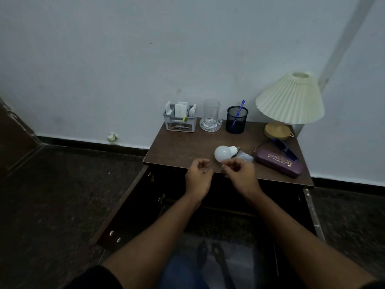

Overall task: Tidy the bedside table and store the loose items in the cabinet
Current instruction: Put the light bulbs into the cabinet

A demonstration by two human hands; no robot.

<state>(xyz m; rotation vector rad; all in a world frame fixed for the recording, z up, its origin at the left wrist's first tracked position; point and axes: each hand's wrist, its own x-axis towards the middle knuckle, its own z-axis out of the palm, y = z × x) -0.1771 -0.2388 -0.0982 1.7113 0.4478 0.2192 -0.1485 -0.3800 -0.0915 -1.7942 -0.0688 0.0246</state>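
White bulb [223, 153] lay on the desk [177, 151], front-left of the lamp [289, 101], globe nearest and base pointing back toward the lamp, just beyond the right hand [239, 174], which was nearer than the left hand [198, 174]; both hands hung loosely curled, holding nothing.

Dark brown matt wooden bedside table top [181, 147]; clear glossy glass tumbler [211, 111]; black metal mesh pen cup [237, 120]; cream pleated cloth lampshade [290, 101].
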